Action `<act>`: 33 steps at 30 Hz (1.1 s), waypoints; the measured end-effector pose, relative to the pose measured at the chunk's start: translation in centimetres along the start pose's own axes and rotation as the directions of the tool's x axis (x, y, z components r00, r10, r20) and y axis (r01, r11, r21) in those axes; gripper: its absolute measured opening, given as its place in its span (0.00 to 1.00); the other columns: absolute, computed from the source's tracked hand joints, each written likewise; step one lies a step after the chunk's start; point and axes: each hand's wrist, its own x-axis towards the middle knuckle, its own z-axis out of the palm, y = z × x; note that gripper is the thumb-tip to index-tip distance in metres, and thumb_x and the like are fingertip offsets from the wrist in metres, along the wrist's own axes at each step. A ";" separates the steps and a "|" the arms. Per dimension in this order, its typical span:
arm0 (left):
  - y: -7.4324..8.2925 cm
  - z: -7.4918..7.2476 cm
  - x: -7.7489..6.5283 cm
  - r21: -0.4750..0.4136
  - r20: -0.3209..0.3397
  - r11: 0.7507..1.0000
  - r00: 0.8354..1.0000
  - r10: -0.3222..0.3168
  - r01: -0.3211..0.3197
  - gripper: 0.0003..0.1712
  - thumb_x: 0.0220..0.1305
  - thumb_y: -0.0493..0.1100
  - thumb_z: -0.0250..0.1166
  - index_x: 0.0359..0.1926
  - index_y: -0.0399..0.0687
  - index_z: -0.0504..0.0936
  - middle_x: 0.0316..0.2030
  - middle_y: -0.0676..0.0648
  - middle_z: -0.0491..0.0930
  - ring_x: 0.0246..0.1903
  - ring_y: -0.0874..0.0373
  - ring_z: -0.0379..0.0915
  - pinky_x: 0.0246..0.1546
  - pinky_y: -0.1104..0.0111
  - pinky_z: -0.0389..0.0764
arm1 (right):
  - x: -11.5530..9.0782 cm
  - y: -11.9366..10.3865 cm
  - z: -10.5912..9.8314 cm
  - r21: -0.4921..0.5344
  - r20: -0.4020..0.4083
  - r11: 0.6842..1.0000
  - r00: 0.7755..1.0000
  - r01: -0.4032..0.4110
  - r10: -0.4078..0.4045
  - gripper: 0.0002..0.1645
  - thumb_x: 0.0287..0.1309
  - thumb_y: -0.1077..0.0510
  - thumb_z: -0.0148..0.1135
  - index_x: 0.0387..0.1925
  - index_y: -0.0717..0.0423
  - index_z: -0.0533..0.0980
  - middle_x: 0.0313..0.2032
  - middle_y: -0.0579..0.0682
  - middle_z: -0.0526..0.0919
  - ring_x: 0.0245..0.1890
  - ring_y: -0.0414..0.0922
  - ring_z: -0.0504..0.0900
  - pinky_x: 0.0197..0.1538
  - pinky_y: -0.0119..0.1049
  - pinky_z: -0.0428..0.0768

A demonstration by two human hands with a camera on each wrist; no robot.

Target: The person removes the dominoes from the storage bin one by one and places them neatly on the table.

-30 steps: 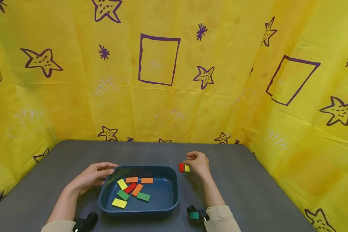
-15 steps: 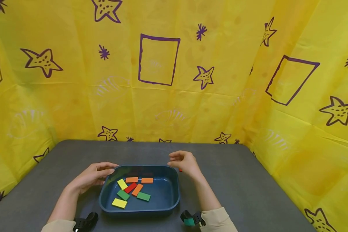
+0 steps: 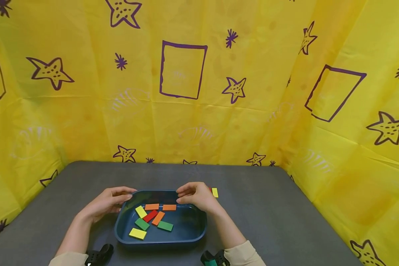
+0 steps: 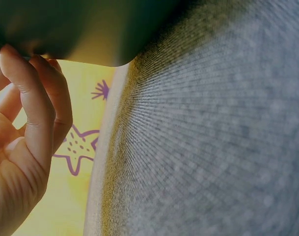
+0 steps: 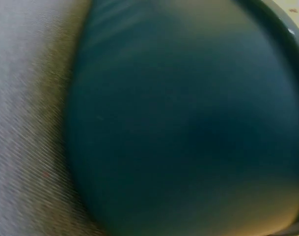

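Observation:
A dark blue rectangular tray (image 3: 161, 242) stands on the grey table. My left hand (image 3: 103, 205) holds it at the far left corner; the left wrist view shows bent fingers (image 4: 34, 98) against its outer wall. Over the tray's far right rim is my right hand (image 3: 197, 197), thumb and fingers pointing left over the inside. Whether anything is between those fingertips is hidden. Inside the tray lie flat yellow (image 3: 137, 233), green (image 3: 165, 226), orange (image 3: 169, 207) and red blocks (image 3: 150, 216). The right wrist view is mostly filled by the tray's wall (image 5: 178, 123), blurred.
Just beyond my right hand, a yellow block (image 3: 215, 192) and a partly covered red block lie on the table (image 3: 259, 207). Yellow cloth (image 3: 183, 122) with purple stars and shapes hangs behind the table and along both sides.
My right hand has moved left and toward me, from beside the red and yellow blocks to over the tray's far right rim. My left hand stays at the tray's corner.

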 end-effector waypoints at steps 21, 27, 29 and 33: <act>-0.1 -0.1 0.1 -0.015 -0.004 1.000 1.000 -0.006 0.006 0.31 0.63 0.54 0.58 0.61 0.40 0.69 0.44 0.48 0.81 0.36 0.57 0.78 0.35 0.66 0.81 | -0.2 -0.1 3.7 -0.041 0.126 0.992 0.984 -0.122 0.126 0.16 0.41 0.61 0.73 0.37 0.60 0.82 0.33 0.51 0.87 0.30 0.36 0.83 0.36 0.29 0.81; -0.1 0.0 0.1 -0.015 -0.002 1.000 1.000 -0.009 0.009 0.31 0.63 0.54 0.59 0.61 0.40 0.69 0.43 0.49 0.81 0.36 0.57 0.78 0.35 0.66 0.81 | -0.3 0.2 4.2 -0.108 0.113 0.984 0.982 -0.141 0.153 0.15 0.38 0.61 0.75 0.33 0.58 0.82 0.28 0.47 0.87 0.28 0.35 0.83 0.34 0.27 0.79; -0.1 0.0 0.1 -0.014 -0.001 1.000 1.000 -0.009 0.009 0.31 0.63 0.54 0.59 0.61 0.40 0.69 0.43 0.50 0.81 0.36 0.58 0.78 0.34 0.66 0.81 | -0.3 0.3 4.3 -0.130 0.122 0.981 0.980 -0.142 0.158 0.15 0.38 0.60 0.75 0.33 0.57 0.82 0.27 0.47 0.86 0.28 0.34 0.82 0.33 0.27 0.79; -0.1 0.0 0.0 -0.011 -0.001 1.000 1.000 -0.007 0.007 0.31 0.63 0.54 0.59 0.61 0.40 0.69 0.43 0.50 0.81 0.35 0.58 0.77 0.34 0.66 0.80 | -0.4 0.4 4.6 -0.186 0.134 0.970 0.974 -0.155 0.181 0.14 0.37 0.59 0.76 0.31 0.56 0.82 0.25 0.45 0.86 0.27 0.34 0.81 0.32 0.27 0.77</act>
